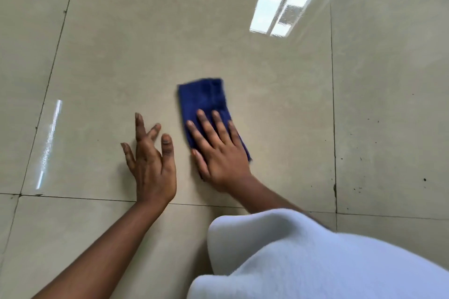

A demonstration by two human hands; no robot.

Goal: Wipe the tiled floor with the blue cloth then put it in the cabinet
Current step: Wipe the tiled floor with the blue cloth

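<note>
A folded dark blue cloth [204, 102] lies flat on the glossy beige tiled floor [145, 43], near the middle of the view. My right hand [218, 153] presses flat on the cloth's near half, fingers spread and extended. My left hand [151, 160] is just to the left of the cloth, fingers apart, holding nothing, fingertips toward the tile. The cloth's near end is hidden under my right palm. No cabinet is in view.
Dark grout lines [334, 104] divide the large tiles. Small dark specks [424, 179] dot the tile at right. A bright window reflection [286, 0] shines at top right. My white garment [303, 257] fills the bottom right corner.
</note>
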